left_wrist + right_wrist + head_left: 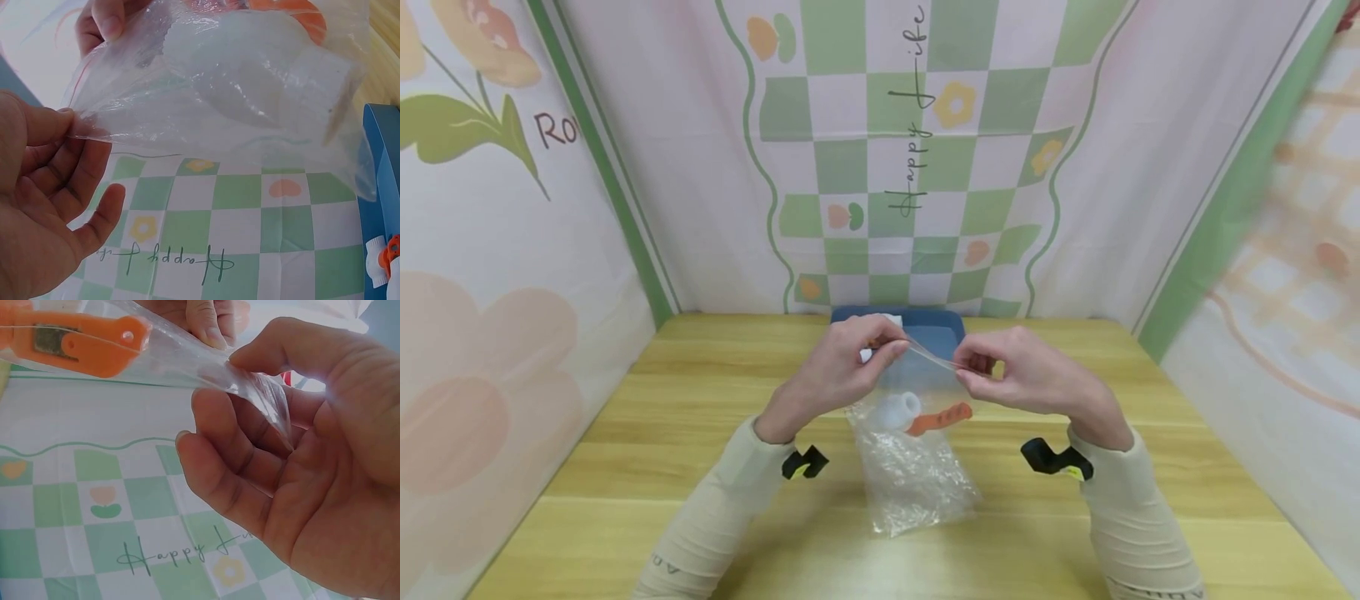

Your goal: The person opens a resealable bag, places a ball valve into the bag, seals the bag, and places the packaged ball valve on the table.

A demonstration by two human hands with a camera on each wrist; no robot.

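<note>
Over the table [617, 467], the clear bag [917, 479] hangs pinched along its mouth by the left hand [846, 362] and right hand [1033, 371], apparently being opened or sealed, the next move likely needing a steady pinch above the enclosed white piece [895, 412] and orange piece [942, 418].

Backdrop [917, 158] reads "Happy Life"; side cloth [512, 225], perhaps "Ro".
</note>
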